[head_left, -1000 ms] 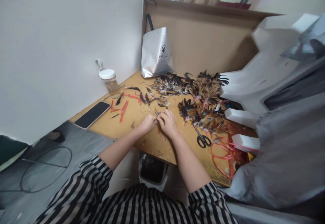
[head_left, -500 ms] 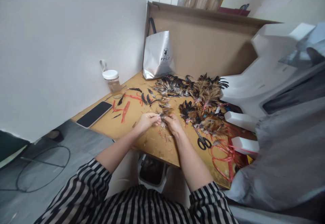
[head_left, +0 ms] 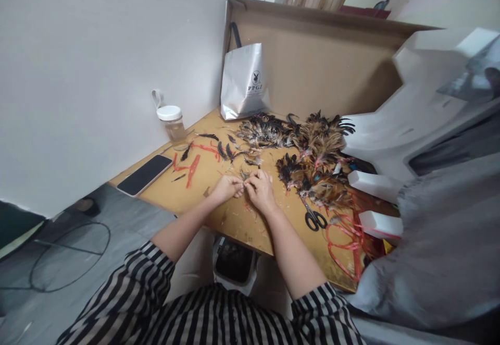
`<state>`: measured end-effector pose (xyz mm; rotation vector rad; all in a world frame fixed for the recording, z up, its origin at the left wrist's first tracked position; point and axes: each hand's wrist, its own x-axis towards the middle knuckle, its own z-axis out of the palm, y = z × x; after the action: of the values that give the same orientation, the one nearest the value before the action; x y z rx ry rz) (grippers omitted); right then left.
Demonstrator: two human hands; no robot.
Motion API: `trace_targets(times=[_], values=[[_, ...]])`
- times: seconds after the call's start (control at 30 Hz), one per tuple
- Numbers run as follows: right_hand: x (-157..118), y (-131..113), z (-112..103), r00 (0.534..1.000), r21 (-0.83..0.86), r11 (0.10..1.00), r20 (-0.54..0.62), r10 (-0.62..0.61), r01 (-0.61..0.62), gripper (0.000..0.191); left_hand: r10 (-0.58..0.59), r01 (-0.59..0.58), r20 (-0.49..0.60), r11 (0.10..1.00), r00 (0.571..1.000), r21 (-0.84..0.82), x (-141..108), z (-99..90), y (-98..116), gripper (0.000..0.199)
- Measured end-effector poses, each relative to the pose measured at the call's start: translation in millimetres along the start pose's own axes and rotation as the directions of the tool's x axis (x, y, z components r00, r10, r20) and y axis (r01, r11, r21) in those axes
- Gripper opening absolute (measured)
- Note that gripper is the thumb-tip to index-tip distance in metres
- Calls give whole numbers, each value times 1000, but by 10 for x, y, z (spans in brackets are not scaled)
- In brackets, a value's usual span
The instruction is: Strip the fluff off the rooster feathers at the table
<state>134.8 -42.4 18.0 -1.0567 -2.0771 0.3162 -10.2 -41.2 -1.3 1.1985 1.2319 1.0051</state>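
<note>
Over the front middle of the table, my left hand is closed in a pinch, its fingertips meeting those of my right hand. A few small brownish feathers poke out just beyond the joined fingertips; the rest of what they grip is hidden. My right hand has its fingers curled and pressed together at the same spot. To its right lie a brown and black feather bundle and black-handled scissors. Bits of red strip show on the table just below the hands.
Farther back lie more feather bundles. Red plastic strips and loose feathers are on the left, by a phone and a lidded jar. A silver bag stands behind. Tangled red ribbon and white foam border the right.
My right hand has turned inward and its fingers have closed up against my left fingertips. The feather tuft that showed between the hands is now mostly covered. The view has shifted slightly.
</note>
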Motion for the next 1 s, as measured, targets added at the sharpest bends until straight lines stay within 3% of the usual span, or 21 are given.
trace_targets(times=[0.07,0.13,0.2,0.33,0.43,0.57,0.67,0.77,0.83,0.9,1.0], values=[[8,24,12,999,96,995,19,36,-38,13,28,-43,115,990,993,131,-55,-66,67,13],[28,69,32,994,304,947,56,95,-108,12,28,-68,208,980,978,187,-125,-133,161,14],[48,115,52,974,557,799,150,170,-225,12,-3,-49,304,985,953,163,-197,-181,244,16],[58,147,83,914,841,359,351,206,-404,15,14,23,329,994,944,-110,-288,-164,254,18],[47,129,112,905,887,203,379,194,-415,15,19,124,297,881,955,-456,-288,-65,147,12],[41,127,137,894,909,150,334,300,-390,13,-40,321,357,540,933,-778,-272,80,56,2],[45,146,128,881,900,163,335,334,-404,15,-122,428,410,315,904,-847,-289,165,60,13],[52,154,104,882,895,170,345,320,-411,15,-151,456,435,159,888,-876,-315,228,71,16],[56,148,91,889,899,169,343,305,-405,15,-142,472,458,87,877,-877,-325,256,69,17],[57,139,87,892,901,171,336,302,-397,15,-143,492,479,69,866,-868,-326,267,65,17],[58,136,95,896,900,212,303,325,-382,16,-184,505,476,161,860,-848,-315,253,59,15]])
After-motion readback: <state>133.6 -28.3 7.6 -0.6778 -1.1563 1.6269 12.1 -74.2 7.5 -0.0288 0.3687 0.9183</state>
